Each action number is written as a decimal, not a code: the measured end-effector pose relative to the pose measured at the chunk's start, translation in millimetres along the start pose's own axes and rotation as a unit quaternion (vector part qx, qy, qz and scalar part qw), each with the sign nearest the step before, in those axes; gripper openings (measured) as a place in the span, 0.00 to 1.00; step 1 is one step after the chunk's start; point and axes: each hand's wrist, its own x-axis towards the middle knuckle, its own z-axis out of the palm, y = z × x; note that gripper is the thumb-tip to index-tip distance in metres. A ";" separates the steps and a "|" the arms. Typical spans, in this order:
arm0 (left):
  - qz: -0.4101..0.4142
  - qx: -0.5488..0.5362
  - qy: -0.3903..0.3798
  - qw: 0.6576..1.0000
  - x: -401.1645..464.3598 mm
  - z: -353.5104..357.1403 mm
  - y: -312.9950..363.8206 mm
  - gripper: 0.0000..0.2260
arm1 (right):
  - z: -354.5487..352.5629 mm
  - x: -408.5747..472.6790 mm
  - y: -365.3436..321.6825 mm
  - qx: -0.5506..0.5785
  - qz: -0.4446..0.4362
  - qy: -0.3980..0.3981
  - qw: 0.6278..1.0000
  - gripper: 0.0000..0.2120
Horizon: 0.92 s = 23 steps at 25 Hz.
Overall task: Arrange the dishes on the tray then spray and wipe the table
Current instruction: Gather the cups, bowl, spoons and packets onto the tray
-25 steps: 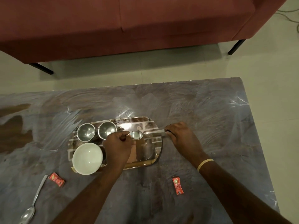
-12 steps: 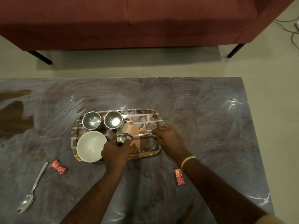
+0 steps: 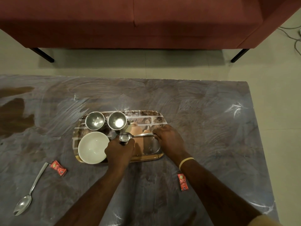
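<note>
While both hands hover over the tray [image 3: 160, 117], the left hand [image 3: 119, 151] pinches a spoon [image 3: 126, 137] by its bowl. The right hand [image 3: 169, 140] grips its handle, fingers curled

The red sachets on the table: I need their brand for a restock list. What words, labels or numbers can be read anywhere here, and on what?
Right sachet: white script lettering, too blurred to read.
Left sachet: a printed logo, too small to read.
Tray, spoons, cups, bowl: no text visible.
</note>
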 end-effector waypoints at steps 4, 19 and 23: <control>0.011 0.002 0.006 1.000 1.7 -0.4 0.5 0.07 | 5.2 2.4 4.1 -0.024 0.001 -0.004 1.000 0.05; 0.120 0.043 0.073 0.989 -20.5 -21.7 -7.4 0.11 | 9.1 -7.2 -20.2 -0.036 0.025 0.062 0.997 0.17; 0.154 -0.026 0.080 0.984 -22.7 -59.1 -11.9 0.09 | 7.1 10.2 -74.6 -0.010 -0.036 0.091 0.995 0.18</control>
